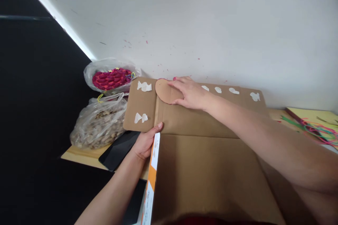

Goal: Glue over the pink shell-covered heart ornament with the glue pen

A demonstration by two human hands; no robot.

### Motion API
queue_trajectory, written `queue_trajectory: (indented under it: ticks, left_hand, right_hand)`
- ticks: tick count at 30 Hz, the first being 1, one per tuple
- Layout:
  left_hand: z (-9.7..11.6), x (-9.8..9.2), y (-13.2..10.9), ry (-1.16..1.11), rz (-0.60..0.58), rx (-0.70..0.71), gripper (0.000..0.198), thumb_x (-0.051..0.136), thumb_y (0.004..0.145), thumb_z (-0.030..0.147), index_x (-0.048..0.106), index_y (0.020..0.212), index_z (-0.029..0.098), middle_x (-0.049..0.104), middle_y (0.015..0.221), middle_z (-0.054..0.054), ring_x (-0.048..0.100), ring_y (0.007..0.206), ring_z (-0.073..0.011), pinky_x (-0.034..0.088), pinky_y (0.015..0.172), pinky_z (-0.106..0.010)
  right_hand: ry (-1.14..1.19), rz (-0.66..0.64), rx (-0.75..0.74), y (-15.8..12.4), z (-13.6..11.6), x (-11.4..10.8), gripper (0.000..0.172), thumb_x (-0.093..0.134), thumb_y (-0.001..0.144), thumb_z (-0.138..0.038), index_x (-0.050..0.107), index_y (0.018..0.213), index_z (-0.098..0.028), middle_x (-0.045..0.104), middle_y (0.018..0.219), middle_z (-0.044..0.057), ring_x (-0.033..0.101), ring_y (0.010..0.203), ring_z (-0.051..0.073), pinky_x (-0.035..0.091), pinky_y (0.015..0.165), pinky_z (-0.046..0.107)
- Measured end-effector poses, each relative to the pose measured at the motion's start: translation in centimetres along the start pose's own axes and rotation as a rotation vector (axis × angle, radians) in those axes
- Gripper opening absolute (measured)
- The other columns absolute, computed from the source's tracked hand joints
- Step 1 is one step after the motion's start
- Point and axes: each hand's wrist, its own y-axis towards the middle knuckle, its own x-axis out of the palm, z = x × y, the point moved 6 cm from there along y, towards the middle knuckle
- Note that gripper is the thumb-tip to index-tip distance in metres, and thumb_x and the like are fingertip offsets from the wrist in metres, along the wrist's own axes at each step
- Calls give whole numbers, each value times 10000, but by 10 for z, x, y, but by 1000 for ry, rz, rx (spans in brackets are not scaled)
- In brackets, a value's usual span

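A brown cardboard box (208,168) stands open in front of me, its lid flap (195,121) raised at the back. My left hand (148,142) grips the box's left side near the flap's fold, thumb on the inside and fingers hidden behind. At the flap's upper left lies a tan oval cardboard piece (165,93). My right hand (189,93) holds this oval against the flap, fingers along its top and thumb at its lower right edge. Torn white paper patches (144,86) stick to the flap on both sides of the oval.
Left of the box are a plastic bag with magenta pieces (112,79) and a clear bag of beige pieces (101,123). A black phone-like slab (118,150) lies beside them. Coloured strings (320,130) lie at right; a white wall (200,24) rises behind.
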Motion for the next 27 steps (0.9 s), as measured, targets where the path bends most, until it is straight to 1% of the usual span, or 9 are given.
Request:
queue_trajectory:
  ticks: [5,8,10,13,16,18,21,23,27]
  left_hand:
    - [0,0,-2,-2,3,-7,459,688,894,153,632,1344,84,794,945,-176,786,775,-293,654,748,-408]
    - [2,0,-2,5,14,15,443,686,888,136,638,1322,64,792,925,-181,785,761,-288,655,734,-399]
    - [2,0,-2,14,21,14,446,691,884,136,639,1321,62,792,916,-179,784,750,-287,657,722,-393]
    - [3,1,-3,25,24,11,454,695,880,136,639,1325,62,793,907,-178,784,734,-286,659,713,-387]
    - [2,1,-3,31,29,-5,418,659,903,128,646,1314,54,794,877,-177,782,710,-284,663,700,-385]
    - [0,0,-2,38,22,-45,384,648,912,142,666,1282,39,792,857,-186,779,688,-292,665,683,-397]
    - [-5,-1,-1,51,-2,-144,337,655,920,190,706,1198,7,781,819,-212,772,655,-307,665,661,-410]
    - [-6,-2,-2,61,26,-185,327,654,924,203,716,1171,-2,775,790,-218,771,645,-310,664,652,-403]
    - [-6,-3,-7,88,96,-213,387,699,899,244,705,1222,31,784,827,-210,782,707,-331,668,671,-412]
  right_hand:
    - [3,-99,19,5,4,2,705,788,827,-392,551,1456,-181,576,1474,165,536,1346,359,428,1145,530]
    - [11,-119,25,5,10,3,710,796,824,-388,554,1457,-179,552,1507,167,504,1392,356,411,1160,524]
    - [21,-118,16,6,14,4,704,802,818,-389,561,1453,-205,552,1514,152,497,1405,348,406,1163,521]
    - [28,-137,-10,7,18,4,683,801,814,-382,576,1442,-238,587,1486,123,540,1362,334,428,1140,503]
    - [29,-186,-2,8,23,9,670,798,810,-344,586,1436,-237,610,1465,104,574,1326,325,458,1110,472]
    - [40,-215,26,8,27,15,681,806,796,-321,589,1435,-226,606,1472,102,572,1336,322,462,1113,457]
    - [83,-236,62,6,31,26,693,809,789,-323,585,1438,-231,607,1473,96,574,1338,316,470,1111,449]
    - [114,-236,64,4,33,32,673,794,805,-323,581,1438,-237,609,1470,90,583,1328,307,480,1102,446]
    - [106,-214,44,0,32,37,633,773,832,-293,586,1430,-200,616,1451,117,586,1321,304,472,1109,451]
